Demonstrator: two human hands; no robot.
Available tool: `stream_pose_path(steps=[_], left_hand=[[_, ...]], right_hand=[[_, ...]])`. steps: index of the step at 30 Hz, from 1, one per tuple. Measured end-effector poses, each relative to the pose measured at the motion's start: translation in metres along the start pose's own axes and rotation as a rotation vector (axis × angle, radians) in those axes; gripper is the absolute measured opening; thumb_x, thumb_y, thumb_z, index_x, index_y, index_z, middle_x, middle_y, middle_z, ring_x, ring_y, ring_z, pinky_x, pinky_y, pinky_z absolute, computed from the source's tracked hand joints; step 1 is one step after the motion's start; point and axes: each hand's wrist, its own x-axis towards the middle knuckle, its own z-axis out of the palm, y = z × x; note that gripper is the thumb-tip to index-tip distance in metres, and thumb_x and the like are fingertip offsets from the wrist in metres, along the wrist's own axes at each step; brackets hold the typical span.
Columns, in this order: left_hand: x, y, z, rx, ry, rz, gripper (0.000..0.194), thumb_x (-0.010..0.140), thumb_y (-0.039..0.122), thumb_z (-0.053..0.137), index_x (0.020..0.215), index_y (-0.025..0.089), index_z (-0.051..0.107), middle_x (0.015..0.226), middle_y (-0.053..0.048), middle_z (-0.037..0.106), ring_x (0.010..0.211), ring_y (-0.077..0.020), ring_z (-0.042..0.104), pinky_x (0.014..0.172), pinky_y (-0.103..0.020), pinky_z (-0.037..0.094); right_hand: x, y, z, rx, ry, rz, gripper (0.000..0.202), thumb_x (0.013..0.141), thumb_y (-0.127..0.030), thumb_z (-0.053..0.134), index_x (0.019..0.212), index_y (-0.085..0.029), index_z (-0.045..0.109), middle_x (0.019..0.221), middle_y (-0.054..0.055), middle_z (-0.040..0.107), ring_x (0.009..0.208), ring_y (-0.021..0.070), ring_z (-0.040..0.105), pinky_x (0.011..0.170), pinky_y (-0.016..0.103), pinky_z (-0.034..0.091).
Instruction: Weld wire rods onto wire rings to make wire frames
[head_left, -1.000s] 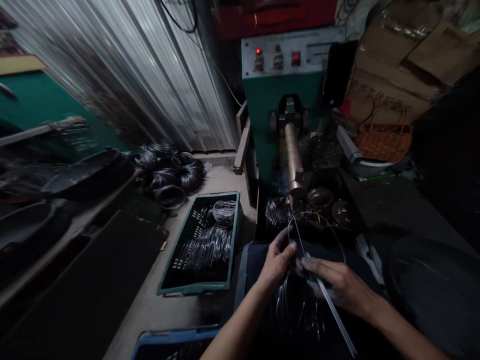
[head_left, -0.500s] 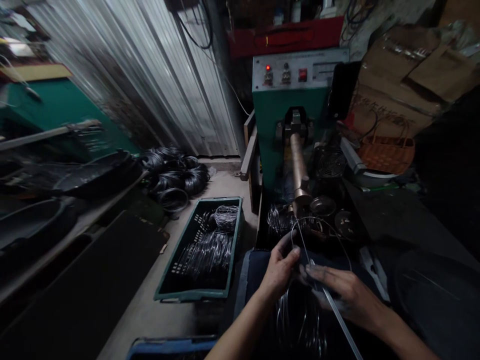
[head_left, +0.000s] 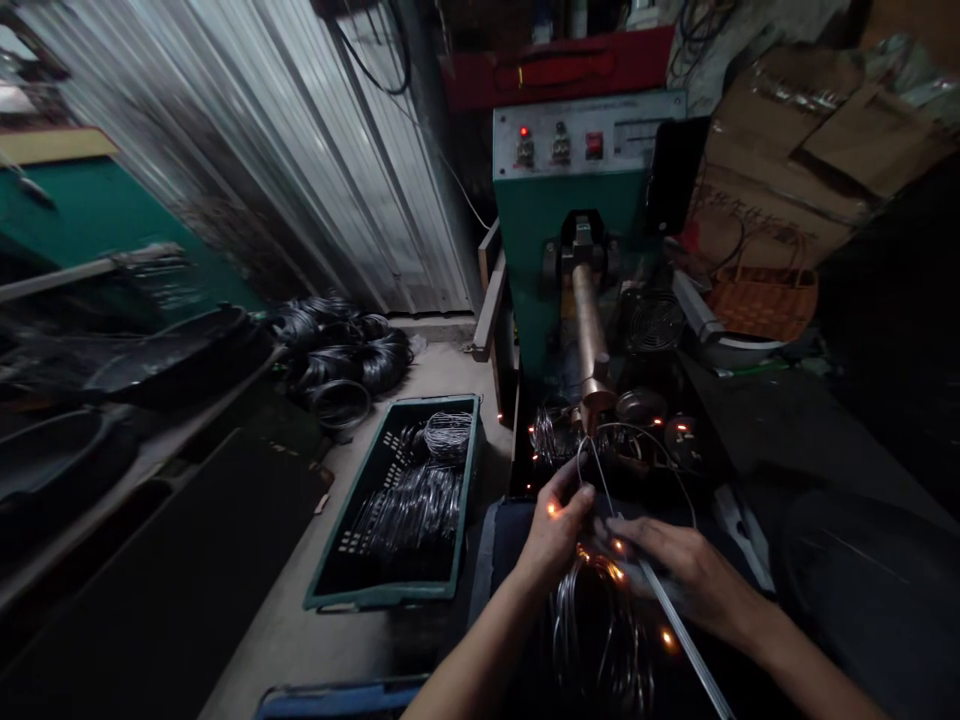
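Note:
My left hand [head_left: 559,525] pinches a thin metal wire ring [head_left: 685,490] just below the copper-coloured electrode [head_left: 598,392] of a green machine [head_left: 517,225]. The ring's joint end is at the electrode tip, and its loop curves off to the right. My right hand [head_left: 682,565] is closed around a bundle of straight metal rods [head_left: 686,640] running down to the lower right; one thin wire reaches up from it toward the tip. Orange sparks [head_left: 615,572] scatter around both hands. Below them, several wire rings [head_left: 566,625] hang over dark cloth.
A green crate [head_left: 319,570] with bundled wire rings stands on the floor to the left. Black wire coils [head_left: 386,360] lie behind it. A blue crate edge [head_left: 337,700] shows at the bottom. On the right are a wicker basket [head_left: 765,300] and a cardboard box [head_left: 780,190].
Bright orange sparks have appeared around the electrode tip and over my hands. Both hands keep nearly the same grip, while the whole view has shifted slightly.

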Motion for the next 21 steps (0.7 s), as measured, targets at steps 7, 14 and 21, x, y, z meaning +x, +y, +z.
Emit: stream_pose_path(steps=[7, 14, 21], left_hand=[[0.07, 0.033, 0.002, -0.033, -0.004, 0.021, 0.066, 0.063, 0.032, 0.078, 0.124, 0.016, 0.058, 0.083, -0.005, 0.068, 0.055, -0.0109, 0.058, 0.051, -0.023, 0.047], [0.115, 0.05, -0.004, -0.025, -0.031, 0.057, 0.067, 0.065, 0.031, 0.077, 0.126, 0.015, 0.054, 0.077, -0.004, 0.066, 0.047, -0.0093, 0.055, 0.043, -0.021, 0.045], [0.132, 0.058, -0.003, -0.045, -0.017, 0.08, 0.063, 0.066, 0.028, 0.076, 0.123, 0.014, 0.055, 0.085, -0.007, 0.066, 0.055, -0.0118, 0.059, 0.043, -0.021, 0.046]], right_hand=[[0.038, 0.045, -0.01, -0.41, 0.17, 0.016, 0.011, 0.092, -0.027, 0.058, 0.097, -0.021, 0.065, 0.089, 0.006, 0.067, 0.087, 0.023, 0.063, 0.086, 0.043, 0.046], [0.072, 0.071, -0.02, -0.352, 0.196, 0.022, 0.01, 0.092, -0.023, 0.057, 0.095, -0.019, 0.066, 0.092, 0.007, 0.063, 0.091, 0.0224, 0.058, 0.081, 0.038, 0.045], [0.088, 0.081, -0.023, -0.256, 0.209, 0.016, 0.011, 0.093, -0.021, 0.054, 0.093, -0.02, 0.065, 0.088, 0.006, 0.063, 0.089, 0.0215, 0.057, 0.082, 0.037, 0.048]])
